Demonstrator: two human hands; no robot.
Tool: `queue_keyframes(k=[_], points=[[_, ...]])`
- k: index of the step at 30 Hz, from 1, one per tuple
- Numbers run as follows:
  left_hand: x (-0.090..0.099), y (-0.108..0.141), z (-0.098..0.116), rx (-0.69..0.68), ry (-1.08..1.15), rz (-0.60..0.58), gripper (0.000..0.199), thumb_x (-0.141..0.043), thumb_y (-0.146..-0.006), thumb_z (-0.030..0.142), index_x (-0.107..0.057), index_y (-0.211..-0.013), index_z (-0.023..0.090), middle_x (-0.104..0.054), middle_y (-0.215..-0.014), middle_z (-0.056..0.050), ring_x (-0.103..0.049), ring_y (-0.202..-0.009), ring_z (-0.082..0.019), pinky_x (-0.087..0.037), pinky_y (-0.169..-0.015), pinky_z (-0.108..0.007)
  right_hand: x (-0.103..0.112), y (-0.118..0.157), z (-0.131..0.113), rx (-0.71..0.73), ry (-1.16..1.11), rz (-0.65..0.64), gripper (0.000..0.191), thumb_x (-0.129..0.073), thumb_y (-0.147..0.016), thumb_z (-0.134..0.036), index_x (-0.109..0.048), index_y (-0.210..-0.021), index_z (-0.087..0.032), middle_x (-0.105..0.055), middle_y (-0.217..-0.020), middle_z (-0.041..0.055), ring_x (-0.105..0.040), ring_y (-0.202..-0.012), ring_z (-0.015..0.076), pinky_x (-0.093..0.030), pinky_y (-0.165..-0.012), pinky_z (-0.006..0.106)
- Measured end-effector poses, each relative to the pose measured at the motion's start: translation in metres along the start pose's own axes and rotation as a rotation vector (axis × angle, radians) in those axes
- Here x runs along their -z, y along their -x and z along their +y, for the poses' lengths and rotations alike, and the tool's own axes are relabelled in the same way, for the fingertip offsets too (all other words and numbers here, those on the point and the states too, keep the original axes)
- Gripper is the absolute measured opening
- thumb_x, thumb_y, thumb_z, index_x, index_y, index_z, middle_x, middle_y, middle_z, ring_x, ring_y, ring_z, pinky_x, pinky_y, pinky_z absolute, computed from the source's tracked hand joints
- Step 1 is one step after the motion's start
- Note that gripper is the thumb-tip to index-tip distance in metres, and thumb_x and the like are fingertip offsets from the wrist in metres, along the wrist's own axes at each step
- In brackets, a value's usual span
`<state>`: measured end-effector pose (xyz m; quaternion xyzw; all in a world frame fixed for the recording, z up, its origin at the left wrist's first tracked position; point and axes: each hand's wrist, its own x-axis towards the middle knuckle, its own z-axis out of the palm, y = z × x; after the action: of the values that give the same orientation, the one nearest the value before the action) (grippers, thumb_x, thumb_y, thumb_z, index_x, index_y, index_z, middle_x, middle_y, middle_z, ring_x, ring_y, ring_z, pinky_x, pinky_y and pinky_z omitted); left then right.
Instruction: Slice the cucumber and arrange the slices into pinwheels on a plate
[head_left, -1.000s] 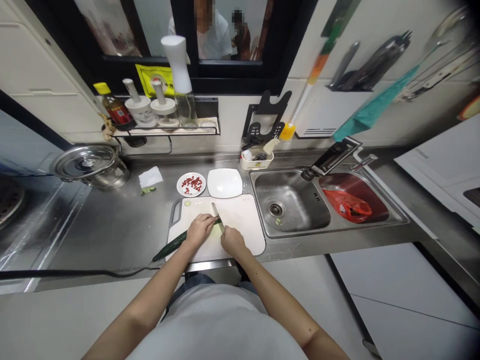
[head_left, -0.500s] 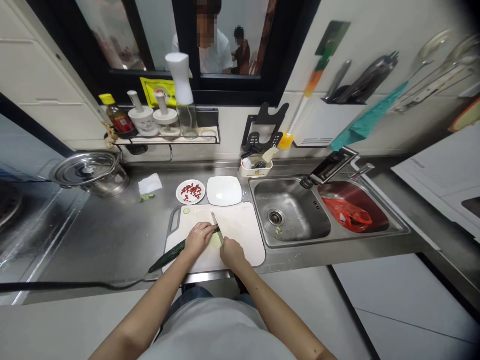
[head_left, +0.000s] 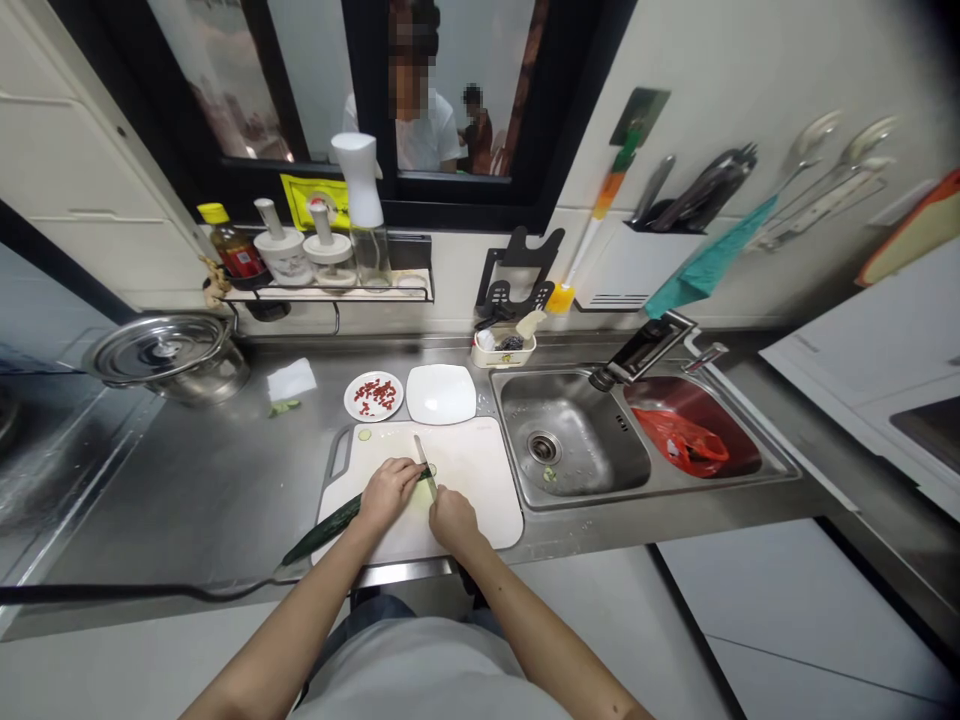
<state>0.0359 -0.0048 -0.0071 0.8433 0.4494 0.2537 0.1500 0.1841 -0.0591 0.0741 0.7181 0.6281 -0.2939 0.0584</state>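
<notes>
A dark green cucumber [head_left: 324, 532] lies slanted across the lower left of the white cutting board [head_left: 484, 480], its thin end past the board's edge. My left hand [head_left: 390, 490] grips it near its cut end. My right hand [head_left: 454, 518] is closed round the handle of a knife [head_left: 421, 454], whose blade stands at the cucumber's cut end. Beside the blade is a pale slice [head_left: 431, 470]. Another slice [head_left: 364, 435] lies at the board's upper left. Behind the board are a plate with chopped red pieces [head_left: 374, 396] and a white square plate [head_left: 441, 393].
A double sink [head_left: 585, 440] with a faucet [head_left: 643, 350] and a red bag [head_left: 682, 445] is at the right. At the left stand a lidded steel pot [head_left: 169, 355] and a white tissue [head_left: 292, 380]. Bottles line a wall shelf [head_left: 322, 293]. A person [head_left: 424, 130] shows behind the window.
The camera view has shifted slightly, so the counter appears lower and farther left. A pale slice now shows beside the blade. Both hands keep their grip.
</notes>
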Motion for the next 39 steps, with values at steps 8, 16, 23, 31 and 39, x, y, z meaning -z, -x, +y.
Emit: queue_keyframes(k=[8, 16, 23, 31, 39], points=[[0.0, 0.0, 0.0, -0.001, 0.009, 0.006, 0.025, -0.049, -0.093, 0.027, -0.069, -0.109, 0.026, -0.066, -0.099, -0.005, -0.056, -0.091, -0.017, -0.048, -0.081, -0.031, -0.003, 0.01, 0.002, -0.022, 0.003, 0.003, 0.032, -0.038, -0.089, -0.011, -0.06, -0.112, -0.009, -0.068, -0.102, 0.0174, -0.064, -0.102, 0.0245, -0.046, -0.081, 0.03], [0.0, 0.001, 0.001, -0.007, 0.006, 0.015, 0.025, -0.05, -0.092, 0.025, -0.069, -0.109, 0.027, -0.066, -0.1, -0.005, -0.056, -0.09, -0.017, -0.049, -0.082, -0.031, -0.009, 0.02, 0.008, -0.024, 0.007, 0.005, 0.033, -0.036, -0.089, -0.011, -0.06, -0.111, -0.011, -0.068, -0.099, 0.0173, -0.064, -0.1, 0.0245, -0.045, -0.081, 0.031], [-0.002, 0.001, 0.001, -0.008, -0.002, 0.014, 0.026, -0.049, -0.092, 0.026, -0.068, -0.109, 0.026, -0.066, -0.099, -0.005, -0.057, -0.091, -0.018, -0.048, -0.081, -0.031, -0.005, 0.003, -0.001, -0.024, -0.003, 0.027, 0.033, -0.036, -0.09, -0.012, -0.059, -0.114, -0.009, -0.068, -0.103, 0.0176, -0.064, -0.103, 0.0237, -0.046, -0.083, 0.03], [-0.001, 0.002, 0.001, -0.002, 0.001, 0.0, 0.026, -0.048, -0.092, 0.026, -0.068, -0.109, 0.026, -0.067, -0.1, -0.005, -0.056, -0.092, -0.018, -0.048, -0.083, -0.032, 0.004, -0.019, -0.011, 0.009, -0.055, 0.056, 0.035, -0.038, -0.09, -0.011, -0.056, -0.121, -0.009, -0.068, -0.107, 0.0175, -0.065, -0.101, 0.0222, -0.047, -0.08, 0.028], [-0.001, 0.003, 0.003, 0.021, 0.002, 0.009, 0.026, -0.047, -0.093, 0.027, -0.069, -0.108, 0.027, -0.067, -0.101, -0.004, -0.056, -0.092, -0.018, -0.048, -0.083, -0.032, -0.004, -0.003, -0.004, -0.023, -0.038, 0.031, 0.033, -0.037, -0.091, -0.013, -0.058, -0.117, -0.008, -0.068, -0.105, 0.0183, -0.064, -0.104, 0.0238, -0.046, -0.083, 0.03]])
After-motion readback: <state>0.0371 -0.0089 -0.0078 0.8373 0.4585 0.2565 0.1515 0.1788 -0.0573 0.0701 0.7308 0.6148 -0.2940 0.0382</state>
